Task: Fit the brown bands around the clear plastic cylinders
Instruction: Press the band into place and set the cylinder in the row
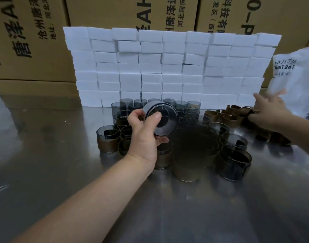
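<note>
Steel tabletop (45, 137), white foam blocks (150, 67) walling twelve o'clock, cartons (36, 41) behind. My left hand (143, 137) grips a bare clear cylinder (160, 120) at centre; my right hand (269, 111) hovers over the loose brown bands (229, 118) at two o'clock, fingers splayed and blurred, and I cannot tell if it holds one. Next, I judge: fetch one band and slide it on squarely.

The brushed steel bench (45, 155) dully mirrors the overhead light. Along its back runs a neat wall of stacked white foam blocks (167, 67). Behind those rise tall cardboard cartons (36, 41) printed with black characters. A white printed plastic bag (297, 76) slumps at the right.
</note>
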A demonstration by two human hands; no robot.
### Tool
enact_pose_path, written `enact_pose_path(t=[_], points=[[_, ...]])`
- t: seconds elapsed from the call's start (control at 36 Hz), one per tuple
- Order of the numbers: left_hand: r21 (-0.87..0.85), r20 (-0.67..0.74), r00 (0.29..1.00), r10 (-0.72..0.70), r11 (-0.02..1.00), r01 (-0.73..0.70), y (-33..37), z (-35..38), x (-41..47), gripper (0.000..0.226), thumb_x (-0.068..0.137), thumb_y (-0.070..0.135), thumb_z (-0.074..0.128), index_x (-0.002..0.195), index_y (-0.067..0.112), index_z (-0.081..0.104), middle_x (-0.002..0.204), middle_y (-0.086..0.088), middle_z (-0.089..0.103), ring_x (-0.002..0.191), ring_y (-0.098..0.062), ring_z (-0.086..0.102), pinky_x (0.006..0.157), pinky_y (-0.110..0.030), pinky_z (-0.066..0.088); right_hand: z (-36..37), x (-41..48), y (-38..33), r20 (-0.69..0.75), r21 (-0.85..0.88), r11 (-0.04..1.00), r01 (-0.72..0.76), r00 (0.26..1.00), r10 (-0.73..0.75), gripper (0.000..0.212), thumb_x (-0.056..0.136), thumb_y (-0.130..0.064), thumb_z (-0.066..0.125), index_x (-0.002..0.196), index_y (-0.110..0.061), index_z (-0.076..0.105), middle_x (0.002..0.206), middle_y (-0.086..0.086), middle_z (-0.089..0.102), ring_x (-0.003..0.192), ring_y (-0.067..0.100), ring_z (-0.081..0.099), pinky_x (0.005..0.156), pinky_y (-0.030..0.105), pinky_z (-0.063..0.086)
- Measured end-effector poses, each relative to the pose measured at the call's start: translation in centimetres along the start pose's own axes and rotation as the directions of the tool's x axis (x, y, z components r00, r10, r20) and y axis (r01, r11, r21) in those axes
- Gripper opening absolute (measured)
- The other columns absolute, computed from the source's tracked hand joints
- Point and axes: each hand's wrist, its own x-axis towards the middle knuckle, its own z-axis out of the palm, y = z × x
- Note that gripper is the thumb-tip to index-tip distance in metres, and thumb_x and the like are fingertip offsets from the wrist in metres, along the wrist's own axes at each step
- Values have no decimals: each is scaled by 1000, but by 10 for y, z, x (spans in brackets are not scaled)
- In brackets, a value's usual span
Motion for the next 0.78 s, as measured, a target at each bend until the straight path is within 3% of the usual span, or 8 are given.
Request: enact_pose_path(t=[0.06,0.14,0.28,0.33,0.42,0.5,0.64,0.78], points=[[7,-10,1000,4,1000,-4,-3,1,3,33,64,31,53,94,27,39,87,1,43,68,-13,50,41,-21,42,13,14,20,57,-98,993,-67,996,72,87,80,-34,67,149,-28,13,158,9,-2,144,32,-6,113,55,12],[11,-5,1000,12,1000,-11,-2,5,7,36,64,31,54,96,26,39,93,-2,41,68,-12,48,42,-21,41,32,29,35,91,-179,977,-117,987,135,98,76,-50,69,148,-32,7,158,6,-12,143,30,-15,111,60,8],[58,76,995,67,996,-71,0,10,6,58,49,46,60,99,28,37,105,-9,46,84,-20,49,44,-19,42,64,45,50,151,-296,943,-154,967,206,98,76,-66,58,149,-31,4,157,9,-4,142,38,-5,113,57,11],[63,85,993,84,994,-89,1,11,6,57,49,48,59,98,29,37,101,-7,48,81,-18,50,45,-20,42,72,49,55,152,-333,928,-168,962,229,89,77,-61,60,147,-27,15,154,15,9,139,40,11,111,55,20],[62,62,994,91,994,-95,3,9,10,51,55,41,63,98,28,37,101,-9,47,80,-18,49,44,-20,41,76,51,58,81,-379,916,-129,982,172,58,82,-40,61,132,-18,41,139,21,32,124,43,36,104,49,34],[68,7,997,83,994,-83,4,7,12,38,66,34,55,99,26,38,96,-4,47,75,-15,48,43,-20,40,77,50,58,73,-403,910,-97,988,137,45,85,-30,57,125,-12,43,137,22,28,116,46,42,98,47,41],[113,-29,998,58,992,-54,3,5,12,47,67,36,53,108,19,36,100,-4,44,75,-13,47,43,-19,39,58,39,46,-51,-325,944,52,996,-72,52,80,-22,68,126,-6,49,124,21,44,105,41,49,88,43,45],[220,28,997,67,973,-72,4,8,5,40,69,42,52,102,26,36,99,1,46,61,2,49,45,-18,42,15,12,2,-285,-56,986,155,944,-165,69,80,-11,68,139,-1,34,132,30,44,123,45,39,101,53,35]])
